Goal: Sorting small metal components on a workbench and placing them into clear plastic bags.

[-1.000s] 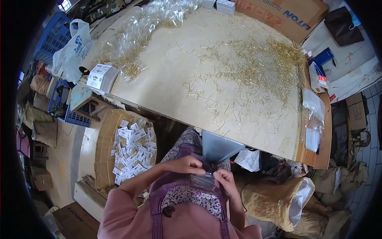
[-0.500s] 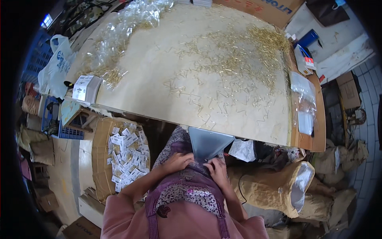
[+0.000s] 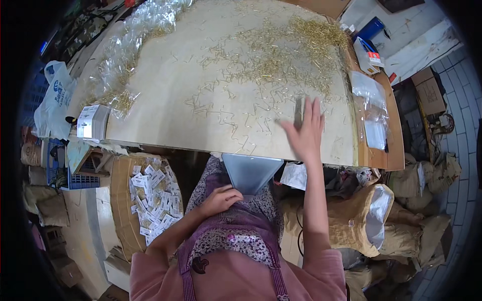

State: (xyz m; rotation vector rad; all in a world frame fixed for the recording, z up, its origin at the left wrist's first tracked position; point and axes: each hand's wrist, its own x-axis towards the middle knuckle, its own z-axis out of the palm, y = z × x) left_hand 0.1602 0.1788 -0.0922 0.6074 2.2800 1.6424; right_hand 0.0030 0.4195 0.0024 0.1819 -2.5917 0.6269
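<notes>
The right hand [image 3: 307, 131] is spreading thumb from fingers over the pale wooden bench [image 3: 165, 100] near its front edge; thin, bent, gold-coloured wires [image 3: 271, 62] are lying toward the far right corner; the left hand [image 3: 221, 200] (grip unclear) is curling below.

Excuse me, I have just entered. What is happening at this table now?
Someone's right hand is stretched open over a pale table strewn with gold-coloured wire pieces; whether it touches any is unclear. The left hand, curled, is low by the near end of a blue-grey tray-like piece; I cannot tell if it holds anything. On the left, an open carton holds many white-labelled packets, and a stack of cards stands at the table's left edge.
</notes>
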